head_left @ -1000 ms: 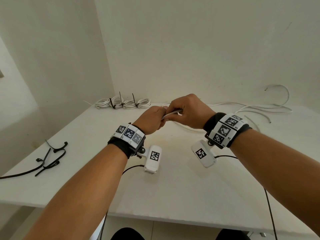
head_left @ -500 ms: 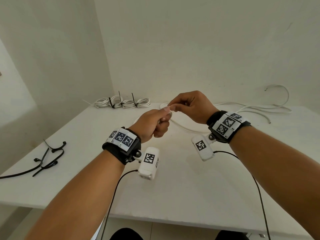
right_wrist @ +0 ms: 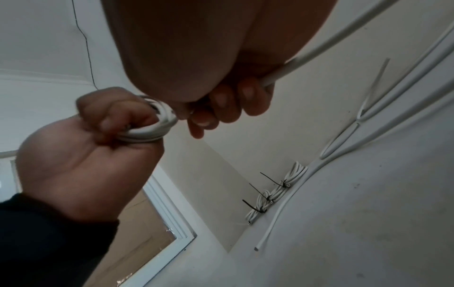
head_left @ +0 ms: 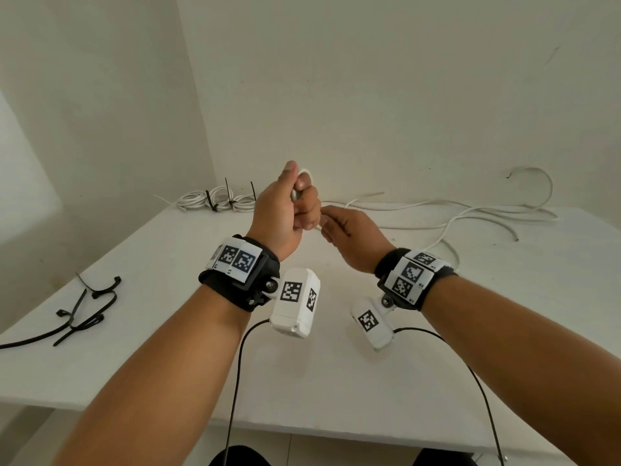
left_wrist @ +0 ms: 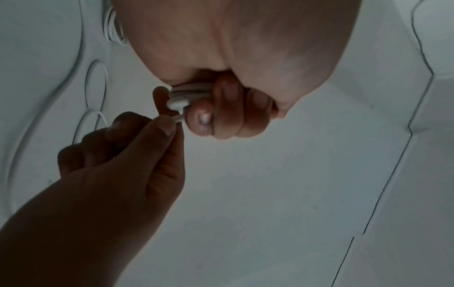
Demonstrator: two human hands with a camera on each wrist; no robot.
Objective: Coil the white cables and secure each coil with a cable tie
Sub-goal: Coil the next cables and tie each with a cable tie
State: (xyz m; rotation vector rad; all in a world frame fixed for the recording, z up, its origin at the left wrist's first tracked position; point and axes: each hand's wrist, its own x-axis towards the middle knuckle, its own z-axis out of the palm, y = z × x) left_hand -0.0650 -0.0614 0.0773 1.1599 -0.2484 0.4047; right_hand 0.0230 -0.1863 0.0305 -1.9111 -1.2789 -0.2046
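My left hand [head_left: 302, 203] is raised above the table with its thumb up and grips a small coil of white cable [head_left: 307, 173]. In the left wrist view the coil's turns [left_wrist: 189, 92] lie under the curled fingers. My right hand [head_left: 331, 227] sits just below and right of it and pinches the cable where it leaves the coil. In the right wrist view the free length of cable [right_wrist: 319, 48] runs out of the right hand's curled fingers, and the coil [right_wrist: 150, 132] shows in the left fist. The rest of the white cable [head_left: 470, 213] trails across the back right of the table.
Three tied white coils [head_left: 218, 200] lie by the back wall, and the right wrist view shows them [right_wrist: 277, 191] with black tie tails sticking up. Several loose black cable ties [head_left: 84, 314] lie at the left edge of the white table [head_left: 336, 381]. A corner wall stands close on the left.
My left hand has lifted and turned thumb up with the coil. My right hand has dropped from over the left hand to below and right of it, still on the cable.
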